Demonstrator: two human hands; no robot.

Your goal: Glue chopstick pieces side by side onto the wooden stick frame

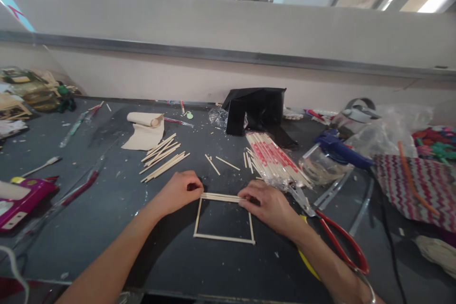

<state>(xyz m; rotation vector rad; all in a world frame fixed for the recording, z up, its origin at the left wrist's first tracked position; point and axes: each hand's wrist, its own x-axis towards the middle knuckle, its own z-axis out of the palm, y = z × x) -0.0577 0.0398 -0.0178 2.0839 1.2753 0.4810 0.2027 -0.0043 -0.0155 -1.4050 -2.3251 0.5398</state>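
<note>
A four-sided frame of thin wooden sticks (224, 238) lies flat on the dark table. Along its far side, a few wooden sticks (220, 196) lie side by side. My left hand (181, 190) pinches their left end at the frame's far left corner. At the far right corner, the thumb and fingers of my right hand (265, 202) close on the other end. Beyond my left hand is a pile of loose wooden sticks (164, 159). Past my right hand lies a clear packet of sticks with red print (272, 156).
Right of my hands are red-handled scissors (344, 242), a blue glue gun (342, 149) and patterned cloth (409, 185). A rolled beige cloth (144, 130) and a black stand-like object (256, 109) lie further back. At left sits a purple tape dispenser (26, 199). A low partition rises behind.
</note>
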